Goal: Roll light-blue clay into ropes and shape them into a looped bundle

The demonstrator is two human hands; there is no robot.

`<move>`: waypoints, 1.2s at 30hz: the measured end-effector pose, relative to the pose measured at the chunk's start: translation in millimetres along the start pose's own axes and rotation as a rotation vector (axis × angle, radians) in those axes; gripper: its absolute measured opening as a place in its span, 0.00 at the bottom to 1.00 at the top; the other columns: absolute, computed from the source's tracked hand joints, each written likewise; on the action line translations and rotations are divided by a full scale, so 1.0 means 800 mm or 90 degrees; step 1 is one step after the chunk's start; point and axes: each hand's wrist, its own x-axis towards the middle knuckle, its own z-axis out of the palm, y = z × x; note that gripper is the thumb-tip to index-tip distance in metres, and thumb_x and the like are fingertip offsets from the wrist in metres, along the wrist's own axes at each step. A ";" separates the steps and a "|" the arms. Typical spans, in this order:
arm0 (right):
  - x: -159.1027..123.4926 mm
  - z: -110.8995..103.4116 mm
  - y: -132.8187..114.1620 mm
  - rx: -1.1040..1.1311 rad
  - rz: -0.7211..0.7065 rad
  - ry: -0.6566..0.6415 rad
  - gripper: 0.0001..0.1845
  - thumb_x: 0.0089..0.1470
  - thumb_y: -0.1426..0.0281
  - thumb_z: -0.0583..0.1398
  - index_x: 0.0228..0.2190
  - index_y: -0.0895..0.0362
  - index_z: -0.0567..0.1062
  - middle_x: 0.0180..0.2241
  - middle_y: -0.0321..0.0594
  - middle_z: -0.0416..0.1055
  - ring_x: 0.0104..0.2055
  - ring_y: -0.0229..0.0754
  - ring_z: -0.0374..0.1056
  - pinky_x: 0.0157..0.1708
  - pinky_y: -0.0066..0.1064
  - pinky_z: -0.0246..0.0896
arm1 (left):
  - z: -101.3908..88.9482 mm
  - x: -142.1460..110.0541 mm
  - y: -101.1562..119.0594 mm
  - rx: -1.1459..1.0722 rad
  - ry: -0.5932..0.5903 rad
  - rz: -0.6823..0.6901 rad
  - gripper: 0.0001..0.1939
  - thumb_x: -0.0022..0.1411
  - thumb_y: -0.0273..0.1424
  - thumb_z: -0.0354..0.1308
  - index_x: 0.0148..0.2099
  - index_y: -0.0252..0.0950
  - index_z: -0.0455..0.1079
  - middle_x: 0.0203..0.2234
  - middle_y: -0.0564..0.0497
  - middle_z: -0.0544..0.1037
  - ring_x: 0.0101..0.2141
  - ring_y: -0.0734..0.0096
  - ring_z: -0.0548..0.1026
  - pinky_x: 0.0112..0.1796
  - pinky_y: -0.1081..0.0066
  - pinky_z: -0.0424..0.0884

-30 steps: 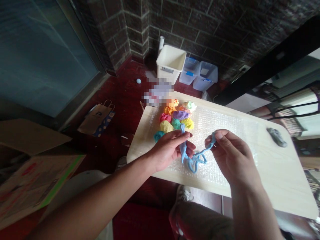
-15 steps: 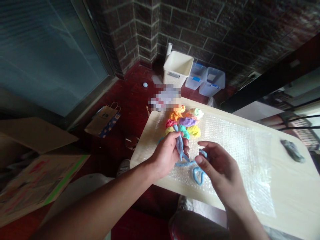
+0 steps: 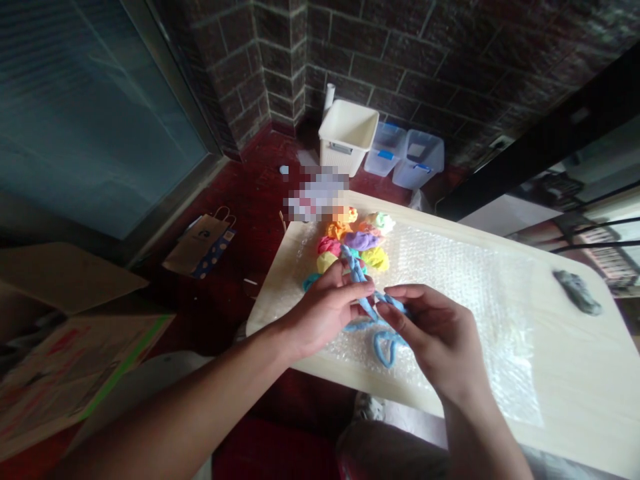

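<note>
Blue strand [image 3: 354, 267] in narrow grip of left hand [image 3: 327, 312] (right hand [image 3: 440, 333] likewise).

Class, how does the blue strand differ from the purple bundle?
The blue strand is in the left hand and right hand; the purple bundle is in neither. The blue strand is long and narrow; the purple bundle is compact and bunched. Both look soft.

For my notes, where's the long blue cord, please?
In the head view, the left hand and right hand hold the cord right of centre, over transparent bubble wrap.
</note>
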 end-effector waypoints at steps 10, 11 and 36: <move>0.003 -0.004 -0.002 0.080 0.033 -0.004 0.10 0.51 0.68 0.76 0.38 0.50 0.88 0.36 0.41 0.86 0.36 0.44 0.81 0.39 0.35 0.79 | -0.011 0.002 -0.001 0.000 -0.034 -0.023 0.15 0.53 0.25 0.75 0.40 0.32 0.74 0.35 0.51 0.80 0.37 0.70 0.80 0.42 0.68 0.78; 0.003 -0.006 -0.002 0.084 0.036 0.008 0.10 0.52 0.67 0.76 0.38 0.50 0.88 0.35 0.41 0.85 0.35 0.43 0.80 0.37 0.34 0.78 | -0.011 0.002 0.000 -0.006 -0.028 -0.029 0.15 0.53 0.25 0.75 0.40 0.32 0.74 0.35 0.50 0.80 0.37 0.70 0.80 0.42 0.68 0.78; -0.006 -0.006 0.001 0.018 -0.041 0.019 0.05 0.59 0.66 0.72 0.39 0.49 0.86 0.31 0.37 0.80 0.31 0.38 0.74 0.32 0.28 0.71 | -0.003 -0.007 0.006 -0.041 0.037 0.022 0.34 0.42 0.19 0.80 0.51 0.37 0.72 0.35 0.53 0.81 0.35 0.71 0.79 0.41 0.69 0.76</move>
